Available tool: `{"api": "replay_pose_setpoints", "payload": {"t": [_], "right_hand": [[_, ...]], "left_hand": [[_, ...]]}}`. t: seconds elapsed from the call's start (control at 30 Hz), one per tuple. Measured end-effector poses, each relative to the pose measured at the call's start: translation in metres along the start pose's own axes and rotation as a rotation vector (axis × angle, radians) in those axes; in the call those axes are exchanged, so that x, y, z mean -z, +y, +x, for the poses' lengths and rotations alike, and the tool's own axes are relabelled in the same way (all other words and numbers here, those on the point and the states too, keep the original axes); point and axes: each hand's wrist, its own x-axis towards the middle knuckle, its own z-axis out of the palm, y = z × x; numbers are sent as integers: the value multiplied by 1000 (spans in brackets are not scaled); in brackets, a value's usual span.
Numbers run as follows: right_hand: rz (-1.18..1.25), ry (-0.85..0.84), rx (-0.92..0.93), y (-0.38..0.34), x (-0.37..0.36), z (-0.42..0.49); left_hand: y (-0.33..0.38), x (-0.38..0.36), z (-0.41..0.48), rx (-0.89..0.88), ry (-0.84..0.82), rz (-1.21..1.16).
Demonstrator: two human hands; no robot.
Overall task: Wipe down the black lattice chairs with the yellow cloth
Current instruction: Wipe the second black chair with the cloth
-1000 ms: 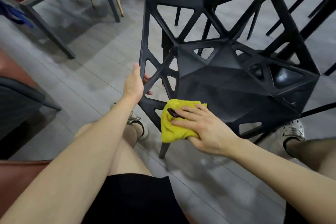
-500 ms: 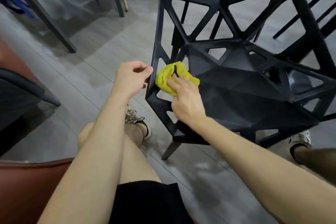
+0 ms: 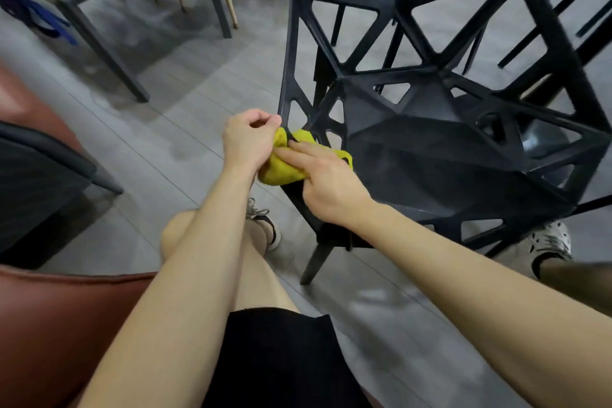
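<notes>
Pressing cloth (image 3: pixel 281 172) onto chair (image 3: pixel 430 156) seat's 9 o'clock edge, right hand (image 3: pixel 326 185) fingers flat; left hand (image 3: pixel 248 139) curled touching cloth, grip unclear.

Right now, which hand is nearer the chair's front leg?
Right. The right hand presses the yellow cloth on the seat corner just above the chair's front leg; the left hand sits farther up, by the backrest edge, against the cloth.
</notes>
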Motion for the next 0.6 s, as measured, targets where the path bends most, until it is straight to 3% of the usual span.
{"api": "replay_pose_setpoints", "payload": {"t": [0.13, 0.3, 0.5, 0.6], "right_hand": [[-199, -127, 107, 17, -15, -38], [-463, -216, 164, 60, 31, -89], [-192, -39, 59, -14, -29, -17], [-285, -52, 151, 5, -27, -42]], "left_hand": [[-3, 5, -4, 48, -46, -48], [-3, 8, -4, 76, -93, -94], [-8, 3, -1, 68, -28, -59], [-5, 5, 0, 102, -102, -133]]}}
